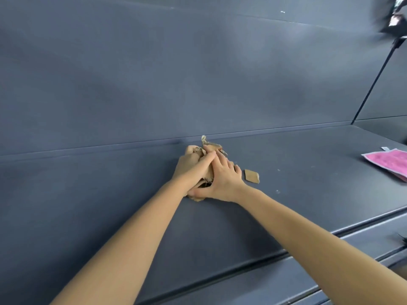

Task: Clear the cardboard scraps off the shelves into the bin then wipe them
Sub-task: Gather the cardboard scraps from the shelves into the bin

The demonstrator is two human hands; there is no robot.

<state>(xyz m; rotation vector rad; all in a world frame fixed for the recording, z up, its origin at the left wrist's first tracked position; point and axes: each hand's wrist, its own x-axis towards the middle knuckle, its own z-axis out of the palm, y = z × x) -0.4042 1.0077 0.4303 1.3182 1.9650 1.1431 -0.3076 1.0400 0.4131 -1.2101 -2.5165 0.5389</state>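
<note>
Both my hands mid-frame on shelf (110, 194): left hand (193, 166) and right hand (222, 179) clenched together round scrap bundle (209, 148). One loose scrap (251, 176) just right of right hand, small flecks nearby. Pink cloth (389, 162) lies unused at right edge. Bin not in view. I judge gathering nearly done; binning, wiping left.

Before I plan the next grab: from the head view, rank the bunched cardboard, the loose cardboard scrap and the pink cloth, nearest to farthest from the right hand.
1. Bunched cardboard, gripped under the right hand.
2. Loose cardboard scrap, just to its right.
3. Pink cloth, far right of the shelf.
</note>
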